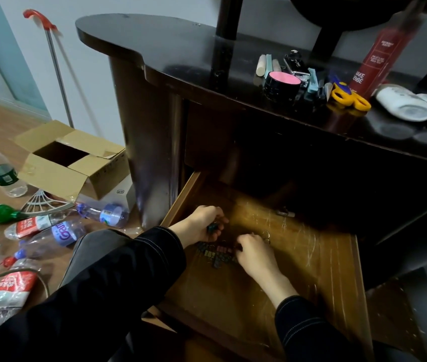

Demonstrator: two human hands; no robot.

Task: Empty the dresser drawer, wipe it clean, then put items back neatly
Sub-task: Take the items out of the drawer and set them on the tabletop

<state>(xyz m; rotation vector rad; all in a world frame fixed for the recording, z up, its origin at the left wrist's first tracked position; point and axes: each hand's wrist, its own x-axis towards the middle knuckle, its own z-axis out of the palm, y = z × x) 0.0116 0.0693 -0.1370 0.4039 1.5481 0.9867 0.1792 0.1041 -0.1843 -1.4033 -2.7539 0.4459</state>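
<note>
The dark dresser fills the upper view, and its one open drawer is pulled out below, the scratched wooden floor largely bare. On the dresser top a cluster is seen: one red box, two white bottles lying on their sides, one pair of yellow scissors and one black jar with a pink lid. One open cardboard box is stood on the floor at left, with about six plastic bottles scattered near it.

A small heap of binder clips, too many and too blurred to be counted, is left in the drawer's middle. The left hand is curled shut around several clips. The right hand is laid on the heap, fingers bent among the clips; whether anything is gripped cannot be told.

Clips could be spilled from an overfull left fist, or missed in the shadowed rear of the drawer, where one small metal thing is seen.
</note>
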